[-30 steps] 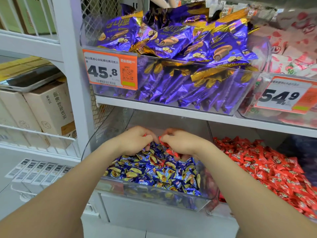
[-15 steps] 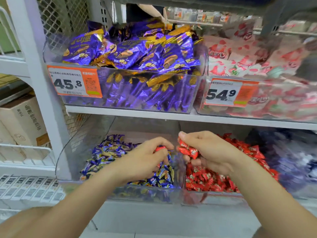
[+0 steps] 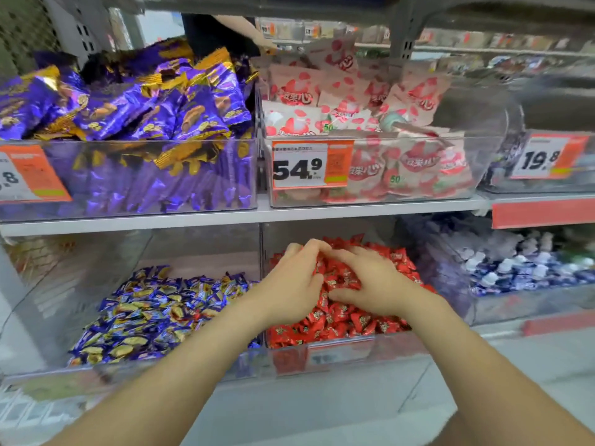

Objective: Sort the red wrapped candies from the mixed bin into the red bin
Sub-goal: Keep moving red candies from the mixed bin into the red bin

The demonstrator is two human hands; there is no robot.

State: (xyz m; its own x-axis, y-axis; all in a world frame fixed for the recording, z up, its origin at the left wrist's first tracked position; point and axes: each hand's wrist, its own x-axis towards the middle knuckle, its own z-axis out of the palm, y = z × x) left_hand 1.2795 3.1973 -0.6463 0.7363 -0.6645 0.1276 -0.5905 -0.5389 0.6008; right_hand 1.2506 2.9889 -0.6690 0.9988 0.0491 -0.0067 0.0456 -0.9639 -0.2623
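Head view: left hand (image 3: 289,286), right hand (image 3: 375,284) on candies (image 3: 354,323) in red bin (image 3: 341,354), likely releasing; fingers (image 3: 354,257) bent, hold unclear. Next: search mixed bin (image 3: 154,370).

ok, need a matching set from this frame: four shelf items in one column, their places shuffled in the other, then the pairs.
Things:
1. mixed bin
2. red bin
3. purple packets
4. pink-white packets

Places:
a. upper shelf, far left
b. lower shelf, left hand and right hand in it
c. upper shelf, in the bin with the 54.9 tag
d. lower shelf, left of both hands

Pairs: 1-d, 2-b, 3-a, 4-c
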